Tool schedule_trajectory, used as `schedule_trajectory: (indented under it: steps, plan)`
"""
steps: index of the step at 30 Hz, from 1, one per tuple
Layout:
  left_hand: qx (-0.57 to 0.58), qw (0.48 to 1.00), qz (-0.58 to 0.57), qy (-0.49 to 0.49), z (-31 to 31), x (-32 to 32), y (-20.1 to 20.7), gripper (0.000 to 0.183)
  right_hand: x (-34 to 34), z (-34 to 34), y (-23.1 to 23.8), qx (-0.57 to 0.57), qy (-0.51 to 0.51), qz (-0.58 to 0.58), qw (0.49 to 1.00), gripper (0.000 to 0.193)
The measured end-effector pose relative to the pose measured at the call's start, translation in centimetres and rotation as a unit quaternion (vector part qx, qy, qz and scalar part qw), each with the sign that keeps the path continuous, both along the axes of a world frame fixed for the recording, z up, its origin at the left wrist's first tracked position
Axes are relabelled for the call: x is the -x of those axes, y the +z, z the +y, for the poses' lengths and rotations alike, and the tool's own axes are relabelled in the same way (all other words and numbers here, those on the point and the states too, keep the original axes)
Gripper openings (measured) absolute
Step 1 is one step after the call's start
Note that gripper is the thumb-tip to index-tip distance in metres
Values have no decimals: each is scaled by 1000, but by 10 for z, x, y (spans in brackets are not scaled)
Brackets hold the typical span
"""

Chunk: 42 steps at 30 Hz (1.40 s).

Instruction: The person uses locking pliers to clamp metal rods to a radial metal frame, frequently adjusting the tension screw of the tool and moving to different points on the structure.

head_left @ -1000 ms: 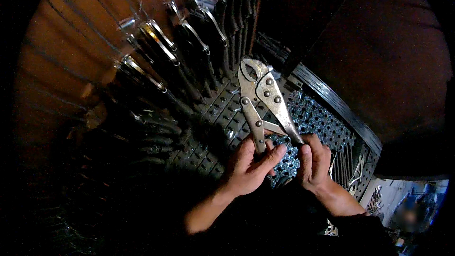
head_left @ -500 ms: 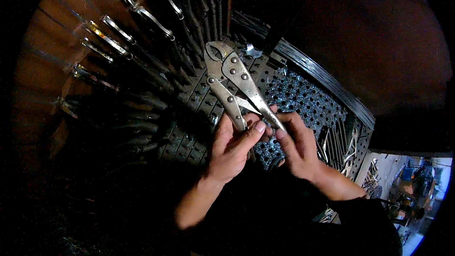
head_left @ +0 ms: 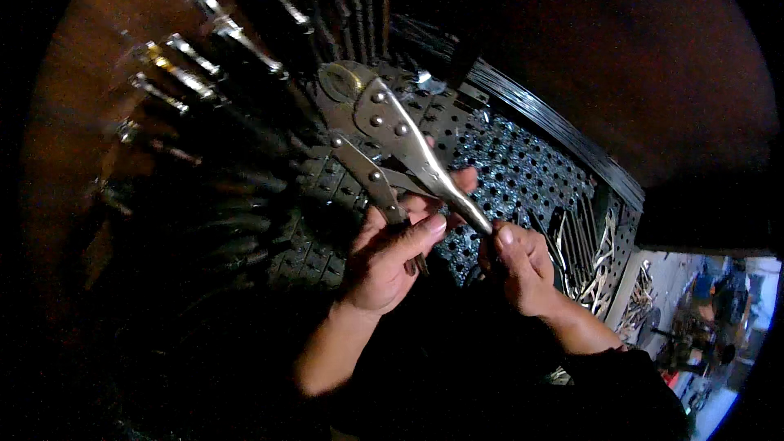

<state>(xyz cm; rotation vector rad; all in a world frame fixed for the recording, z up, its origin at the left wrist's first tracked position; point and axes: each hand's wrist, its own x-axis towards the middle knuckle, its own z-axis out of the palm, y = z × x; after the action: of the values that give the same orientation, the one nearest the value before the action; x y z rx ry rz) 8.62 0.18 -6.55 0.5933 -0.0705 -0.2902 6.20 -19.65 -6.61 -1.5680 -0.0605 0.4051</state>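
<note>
A pair of silver locking pliers point(head_left: 404, 126) is held slantwise in front of me, jaws toward the upper left. The jaws look closed or nearly so; their contact is blurred. My left hand point(head_left: 384, 265) is wrapped round the lower lever handle, thumb on top. Some of its fingers show behind the handles. With thumb and fingers my right hand point(head_left: 527, 269) pinches the tail end of the fixed handle. Whatever sits at that end is hidden by the fingers.
Below the pliers lies a dark perforated metal plate point(head_left: 531, 171) strewn with many small shiny parts. A bundle of long thin wires point(head_left: 539, 102) runs along its far edge. Several bright metal tools point(head_left: 233, 33) hang at upper left. Metal pieces point(head_left: 600, 269) lie at right.
The pliers have shifted a little left and tilted further over. My right hand has slid down to the handle's end. My left hand has moved slightly left and still holds the lever.
</note>
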Motion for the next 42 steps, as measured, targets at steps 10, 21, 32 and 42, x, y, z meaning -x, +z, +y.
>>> schedule_trajectory:
  steps: [10, 21, 32, 42]
  plan:
    - [38, 998, 34, -27, -2, 6, -7, 43, 8, 8, 5, 94, 122, 1, 988, 41]
    - [-201, 972, 117, 24, -21, 21, -33, 37, 54, 17, -24, 109, 55, -12, 992, 26]
    - [-376, 921, -44, 93, -3, 31, -28, 19, 44, 16, -21, 373, 29, -314, 873, 26]
    - [-314, 942, -116, 31, 21, 22, -36, 17, 38, -8, -26, -347, -33, 409, 844, 36]
